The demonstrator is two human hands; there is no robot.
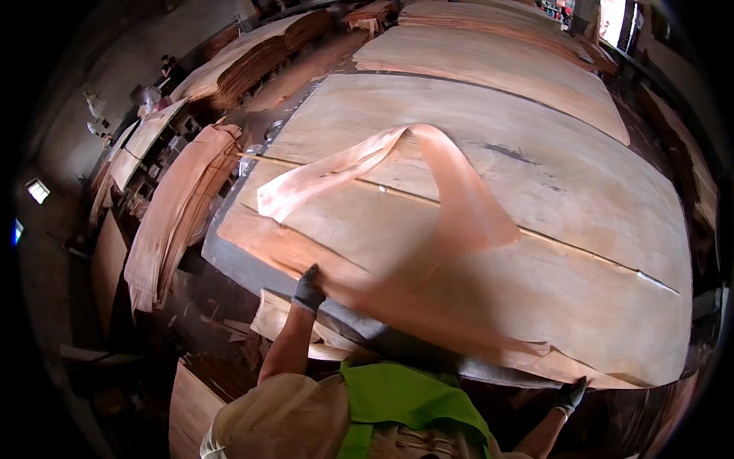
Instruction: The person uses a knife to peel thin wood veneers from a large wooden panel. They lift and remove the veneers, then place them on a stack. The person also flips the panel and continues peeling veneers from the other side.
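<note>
Grasping the near edge of the veneer [287, 246], the gloved left hand [308, 291] and right hand [570, 395] stand wide apart, while the veneer lies along the near side of a pale sheet [612, 199], a loop of it arching over a thin rod [579, 250] that crosses beneath. Beyond the far edge rises a broad stack [489, 65], and a drooping pile [180, 203] flanks the left side, just beside the grey surface [248, 268]. Bare room spreads over the sheet's far and right parts, past the loop.
</note>
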